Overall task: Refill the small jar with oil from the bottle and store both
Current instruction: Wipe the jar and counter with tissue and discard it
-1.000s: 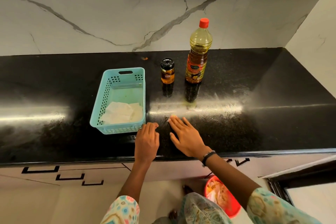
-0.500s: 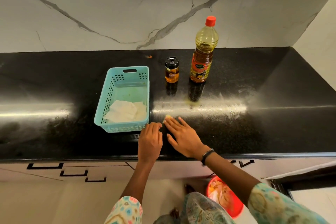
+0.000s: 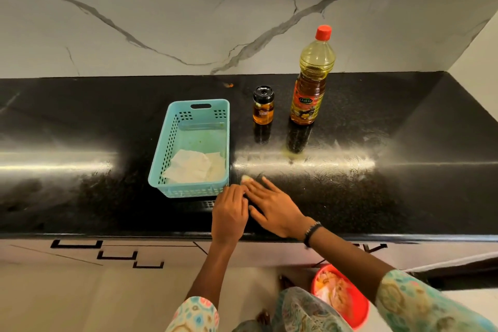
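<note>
Your two hands lie side by side on the black counter [image 3: 404, 121] at lower centre. Your right hand [image 3: 273, 206] is flat, fingers spread straight, fingertips pressing a small pale scrap [image 3: 245, 178]; what it is, you cannot tell. Your left hand [image 3: 230, 213] rests with fingers loosely curled, holding nothing, knuckles just beside the one blue basket [image 3: 172, 143], which holds white paper [image 3: 194, 167]. Above, one small jar [image 3: 263, 105] and one oil bottle [image 3: 312, 78] stand upright, near each other, both capped. One red bin [image 3: 361, 307] sits below. Since a second ago, your hands have closed together, now touching.
</note>
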`<state>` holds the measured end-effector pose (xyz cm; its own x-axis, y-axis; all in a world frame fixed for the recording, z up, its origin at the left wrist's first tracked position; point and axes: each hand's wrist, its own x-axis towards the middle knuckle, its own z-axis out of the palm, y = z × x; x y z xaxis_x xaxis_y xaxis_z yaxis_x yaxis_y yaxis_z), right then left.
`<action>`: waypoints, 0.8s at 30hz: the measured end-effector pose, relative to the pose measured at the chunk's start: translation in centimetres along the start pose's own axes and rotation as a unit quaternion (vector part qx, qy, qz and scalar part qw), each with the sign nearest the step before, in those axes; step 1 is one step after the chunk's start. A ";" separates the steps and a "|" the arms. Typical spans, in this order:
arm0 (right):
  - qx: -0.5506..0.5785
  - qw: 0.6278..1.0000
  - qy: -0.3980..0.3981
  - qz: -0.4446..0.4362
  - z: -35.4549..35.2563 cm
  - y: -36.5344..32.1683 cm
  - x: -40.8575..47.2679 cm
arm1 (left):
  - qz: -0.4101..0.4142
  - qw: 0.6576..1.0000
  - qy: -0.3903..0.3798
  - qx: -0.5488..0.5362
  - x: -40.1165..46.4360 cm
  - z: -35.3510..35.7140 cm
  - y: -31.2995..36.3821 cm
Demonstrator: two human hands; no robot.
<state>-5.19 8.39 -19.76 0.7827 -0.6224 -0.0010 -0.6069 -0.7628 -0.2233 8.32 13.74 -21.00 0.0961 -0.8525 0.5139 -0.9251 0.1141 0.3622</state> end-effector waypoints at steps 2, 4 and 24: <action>0.008 0.999 -0.009 -0.052 0.2 0.3 -2.4 | 0.001 1.000 0.005 -0.004 0.0 -0.1 -0.1; -0.012 0.999 0.003 -0.050 -0.1 2.0 -3.5 | -0.005 1.000 0.010 -0.014 0.0 -0.2 -0.1; -0.052 0.995 0.002 0.081 -0.8 2.6 0.7 | -0.028 0.999 0.013 -0.031 0.0 -0.2 0.0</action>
<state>-6.33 5.88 -19.56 0.6734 -0.7389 -0.0253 -0.7360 -0.6667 -0.1177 8.39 13.85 -20.81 0.1571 -0.8444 0.5121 -0.8939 0.0988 0.4372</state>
